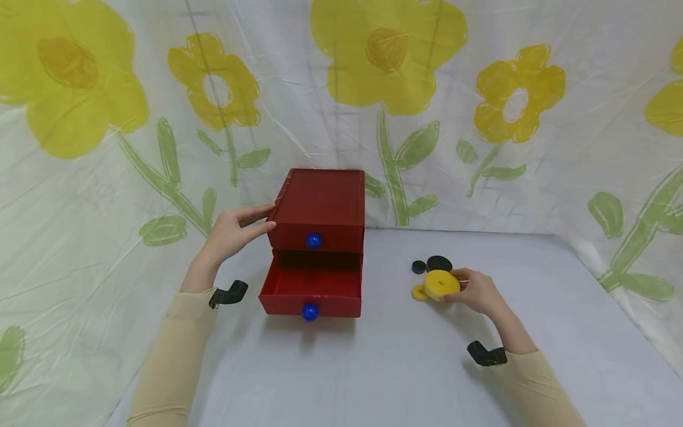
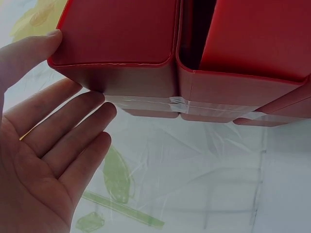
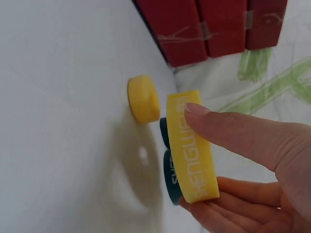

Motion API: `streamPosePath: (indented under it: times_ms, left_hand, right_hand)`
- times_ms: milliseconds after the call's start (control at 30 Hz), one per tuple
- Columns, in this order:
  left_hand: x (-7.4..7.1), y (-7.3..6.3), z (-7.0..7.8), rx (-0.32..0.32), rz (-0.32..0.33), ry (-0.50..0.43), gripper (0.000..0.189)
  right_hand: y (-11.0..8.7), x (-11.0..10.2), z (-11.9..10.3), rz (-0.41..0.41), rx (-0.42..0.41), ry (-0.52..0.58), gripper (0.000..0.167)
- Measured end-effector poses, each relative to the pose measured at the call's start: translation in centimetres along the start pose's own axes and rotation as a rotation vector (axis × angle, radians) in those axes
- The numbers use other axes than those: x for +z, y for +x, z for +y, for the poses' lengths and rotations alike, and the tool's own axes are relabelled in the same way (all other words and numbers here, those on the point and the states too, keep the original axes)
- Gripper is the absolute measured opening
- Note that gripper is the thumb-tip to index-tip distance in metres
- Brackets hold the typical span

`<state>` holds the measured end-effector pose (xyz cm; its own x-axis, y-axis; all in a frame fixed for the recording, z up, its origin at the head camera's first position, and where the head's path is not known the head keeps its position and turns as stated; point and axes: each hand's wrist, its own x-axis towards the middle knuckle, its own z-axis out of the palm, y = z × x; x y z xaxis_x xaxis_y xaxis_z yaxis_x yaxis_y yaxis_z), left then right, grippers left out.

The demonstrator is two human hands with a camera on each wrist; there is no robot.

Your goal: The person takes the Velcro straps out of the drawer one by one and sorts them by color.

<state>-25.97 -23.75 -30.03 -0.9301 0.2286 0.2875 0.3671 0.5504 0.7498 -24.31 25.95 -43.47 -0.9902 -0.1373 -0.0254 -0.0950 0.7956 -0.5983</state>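
Note:
A red two-drawer cabinet (image 1: 326, 198) stands on the table; its lower drawer (image 1: 315, 287) is pulled out and its upper drawer is closed. My left hand (image 1: 230, 234) touches the cabinet's upper left side, thumb at the front edge and fingers straight along the side. My right hand (image 1: 476, 290) pinches a large yellow disc (image 1: 440, 284) with a small centre hole, thumb on one side of its rim and fingers on the other. White lettering runs round that rim, and the disc is raised off the table. Close beside it lies a small yellow disc (image 3: 142, 98).
Behind the yellow discs lie a large black disc (image 1: 439, 263) and a small black disc (image 1: 418, 267). Blue round knobs (image 1: 313, 241) stick out from both drawer fronts. A white curtain (image 1: 299, 118) printed with yellow flowers hangs behind and beside the pale table (image 1: 400, 367).

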Motion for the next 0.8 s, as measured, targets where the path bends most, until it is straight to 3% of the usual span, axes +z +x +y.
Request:
streamPosePath:
  times_ms: [800]
  left_hand:
    - [0.0, 0.0, 0.0, 0.005, 0.002, 0.0, 0.045]
  right_hand:
    - [-0.2, 0.7, 2.4, 0.001, 0.029, 0.007, 0.079]
